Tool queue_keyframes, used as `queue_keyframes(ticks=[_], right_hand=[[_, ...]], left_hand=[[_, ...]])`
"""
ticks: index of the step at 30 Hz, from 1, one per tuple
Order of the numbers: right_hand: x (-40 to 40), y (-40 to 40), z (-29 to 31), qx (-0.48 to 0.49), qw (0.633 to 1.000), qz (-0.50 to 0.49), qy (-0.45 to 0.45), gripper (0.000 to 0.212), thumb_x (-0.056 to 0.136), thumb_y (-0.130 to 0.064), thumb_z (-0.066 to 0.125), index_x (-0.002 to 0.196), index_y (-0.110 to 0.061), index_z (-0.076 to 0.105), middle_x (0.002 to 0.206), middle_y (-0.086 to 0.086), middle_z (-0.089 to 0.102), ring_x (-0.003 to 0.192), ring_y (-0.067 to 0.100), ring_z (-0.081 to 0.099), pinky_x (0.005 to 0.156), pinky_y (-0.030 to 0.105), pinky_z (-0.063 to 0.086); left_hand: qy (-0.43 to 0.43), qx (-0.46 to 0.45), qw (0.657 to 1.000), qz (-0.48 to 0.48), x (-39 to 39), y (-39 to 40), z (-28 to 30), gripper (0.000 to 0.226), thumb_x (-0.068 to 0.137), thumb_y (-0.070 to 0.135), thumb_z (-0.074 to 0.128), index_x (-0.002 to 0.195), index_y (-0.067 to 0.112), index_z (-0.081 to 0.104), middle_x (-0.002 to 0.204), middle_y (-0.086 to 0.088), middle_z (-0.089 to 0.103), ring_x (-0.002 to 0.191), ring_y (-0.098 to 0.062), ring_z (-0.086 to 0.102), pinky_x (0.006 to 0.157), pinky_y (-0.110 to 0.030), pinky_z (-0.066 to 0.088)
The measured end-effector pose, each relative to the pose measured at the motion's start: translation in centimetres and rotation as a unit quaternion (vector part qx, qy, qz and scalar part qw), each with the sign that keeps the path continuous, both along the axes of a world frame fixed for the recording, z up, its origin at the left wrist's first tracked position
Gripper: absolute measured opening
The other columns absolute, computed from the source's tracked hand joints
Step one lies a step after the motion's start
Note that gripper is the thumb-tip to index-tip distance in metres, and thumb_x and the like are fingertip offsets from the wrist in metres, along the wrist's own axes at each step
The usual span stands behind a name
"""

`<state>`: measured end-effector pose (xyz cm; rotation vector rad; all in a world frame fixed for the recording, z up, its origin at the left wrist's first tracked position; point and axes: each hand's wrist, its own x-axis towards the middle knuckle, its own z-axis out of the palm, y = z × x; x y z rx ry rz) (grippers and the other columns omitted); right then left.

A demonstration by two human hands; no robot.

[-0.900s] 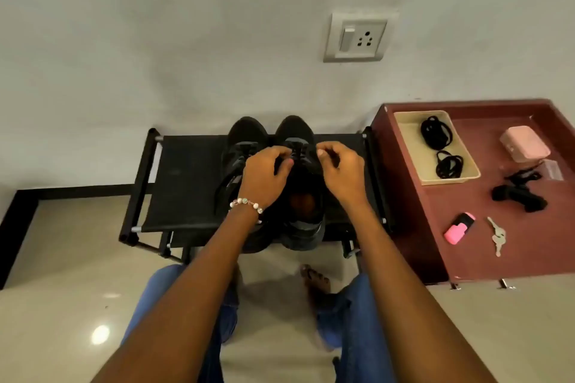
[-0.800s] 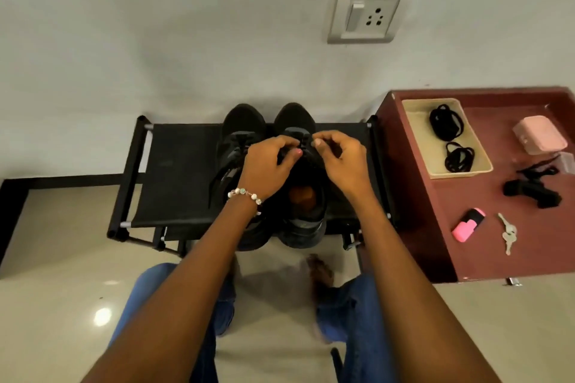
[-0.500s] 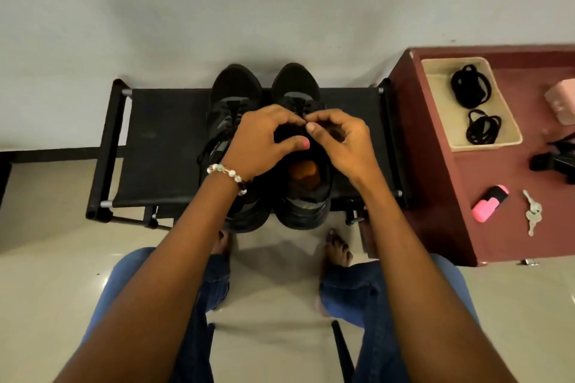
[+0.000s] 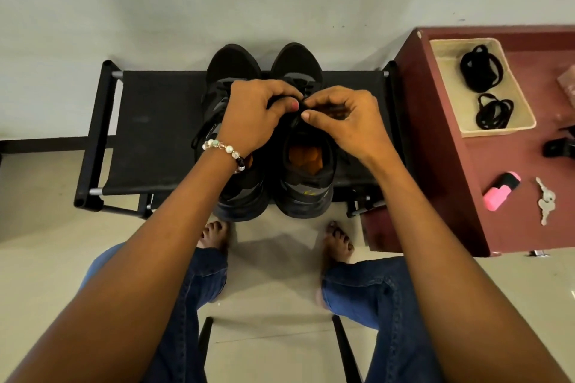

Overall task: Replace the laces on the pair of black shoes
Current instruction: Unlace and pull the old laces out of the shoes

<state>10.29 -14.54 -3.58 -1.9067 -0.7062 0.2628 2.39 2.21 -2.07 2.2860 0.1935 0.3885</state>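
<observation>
Two black shoes stand side by side on a black fabric rack [image 4: 155, 127], toes toward the wall. The left shoe [image 4: 231, 65] is partly covered by my left arm. The right shoe [image 4: 306, 165] shows an orange insole. My left hand [image 4: 252, 115] and my right hand [image 4: 345, 121] meet over the right shoe's lacing, fingers curled, pinching its black lace where fingertips touch. The lace itself is mostly hidden under the hands. Two coiled black laces [image 4: 480, 68] [image 4: 494, 112] lie in a beige tray [image 4: 448, 78] on the right.
A dark red table [image 4: 435, 165] stands right of the rack, carrying the tray, a pink highlighter [image 4: 501, 191], keys [image 4: 546, 200] and a black object [image 4: 560, 146] at the edge. The wall is just behind the shoes. My bare feet and jeans are below.
The camera has tilted down and come closer, so the socket left the view. Both hands have drawn together over the right shoe's lacing, fingertips now touching.
</observation>
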Motion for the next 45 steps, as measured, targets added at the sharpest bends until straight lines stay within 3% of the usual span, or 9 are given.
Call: queue_keyframes(ticks=[13, 21, 27, 29, 32, 33, 38, 41, 45], right_hand=[[0.9, -1.1, 1.9, -0.036, 0.996, 0.044, 0.072, 0.026, 0.075, -0.032, 0.079, 0.091, -0.015, 0.07, 0.071, 0.005, 0.068, 0.053, 0.004, 0.056, 0.053, 0.018, 0.045], [2.1, -3.1, 2.6, -0.073, 0.997, 0.01, 0.006, 0.015, 0.086, -0.007, 0.071, 0.098, -0.014, 0.076, 0.086, -0.003, 0.073, 0.085, 0.005, 0.068, 0.082, 0.023, 0.054], [2.6, -3.1, 2.0, -0.027, 0.992, -0.125, -0.008, 0.017, 0.099, -0.008, 0.051, 0.091, -0.012, 0.065, 0.078, -0.004, 0.063, 0.074, 0.01, 0.061, 0.074, 0.031, 0.056], [3.5, -3.9, 2.8, 0.228, 0.92, -0.229, 0.22, 0.022, 0.104, -0.011, 0.04, 0.09, -0.009, 0.058, 0.075, 0.005, 0.064, 0.071, 0.017, 0.065, 0.074, 0.038, 0.058], [4.4, -6.1, 3.6, 0.575, 0.616, -0.274, 0.463, 0.032, 0.105, -0.011, 0.035, 0.082, 0.0, 0.055, 0.069, 0.014, 0.06, 0.061, 0.026, 0.064, 0.066, 0.04, 0.06], [4.6, -6.6, 3.6, 0.582, 0.595, -0.289, 0.472, 0.032, 0.104, -0.01, 0.037, 0.078, -0.003, 0.054, 0.063, 0.011, 0.056, 0.053, 0.021, 0.056, 0.056, 0.033, 0.058], [3.7, -4.5, 2.2, 0.068, 0.925, -0.309, 0.209, 0.011, 0.095, -0.015, 0.059, 0.096, -0.013, 0.069, 0.078, 0.0, 0.066, 0.066, 0.01, 0.06, 0.071, 0.029, 0.056], [2.2, -2.6, 2.3, -0.139, 0.971, -0.197, -0.01, 0.019, 0.09, -0.022, 0.068, 0.107, -0.017, 0.073, 0.105, -0.004, 0.069, 0.103, 0.01, 0.061, 0.098, 0.03, 0.047], [1.3, -1.6, 2.9, -0.074, 0.995, -0.011, 0.066, 0.016, 0.086, -0.024, 0.074, 0.1, -0.018, 0.075, 0.095, -0.007, 0.073, 0.094, 0.007, 0.067, 0.092, 0.03, 0.053]], left_hand=[[-0.022, -0.146, 0.987, 0.057, 0.5, -0.5, 0.4, 0.013, 0.091, 0.009, 0.064, 0.102, 0.011, 0.069, 0.087, 0.004, 0.07, 0.074, -0.004, 0.069, 0.072, -0.02, 0.057], [0.051, 0.013, 0.998, -0.027, 0.3, -0.3, 0.2, 0.044, 0.065, 0.047, 0.081, 0.106, 0.036, 0.071, 0.126, 0.008, 0.053, 0.122, -0.02, 0.041, 0.103, -0.04, 0.036], [0.088, 0.082, 0.992, -0.022, 0.6, -0.7, -0.1, 0.04, 0.07, 0.043, 0.08, 0.108, 0.034, 0.07, 0.12, 0.014, 0.059, 0.117, -0.018, 0.045, 0.101, -0.055, 0.035], [0.091, 0.082, 0.992, -0.023, 0.6, -0.7, -0.1, 0.04, 0.071, 0.041, 0.08, 0.109, 0.033, 0.07, 0.121, 0.013, 0.058, 0.115, -0.017, 0.047, 0.101, -0.055, 0.034], [0.087, 0.077, 0.993, -0.033, 0.5, -0.7, -0.2, 0.038, 0.071, 0.041, 0.079, 0.107, 0.035, 0.07, 0.12, 0.012, 0.059, 0.115, -0.018, 0.048, 0.101, -0.057, 0.035], [0.084, 0.072, 0.993, -0.037, 0.5, -0.8, -0.2, 0.037, 0.07, 0.043, 0.077, 0.106, 0.037, 0.07, 0.119, 0.011, 0.059, 0.115, -0.019, 0.049, 0.1, -0.057, 0.036], [0.074, 0.058, 0.995, -0.046, 0.5, -1.0, 0.1, 0.043, 0.066, 0.048, 0.073, 0.107, 0.036, 0.069, 0.116, 0.007, 0.06, 0.111, -0.018, 0.054, 0.095, -0.052, 0.045], [0.054, 0.056, 0.995, -0.068, 0.4, -0.6, 0.3, 0.039, 0.071, 0.033, 0.082, 0.108, 0.025, 0.072, 0.113, 0.001, 0.063, 0.107, -0.016, 0.057, 0.096, -0.033, 0.046], [0.029, 0.021, 0.998, -0.056, 0.3, -0.2, 0.4, 0.022, 0.08, 0.026, 0.077, 0.101, 0.021, 0.075, 0.104, 0.001, 0.068, 0.099, -0.011, 0.061, 0.086, -0.016, 0.043]])
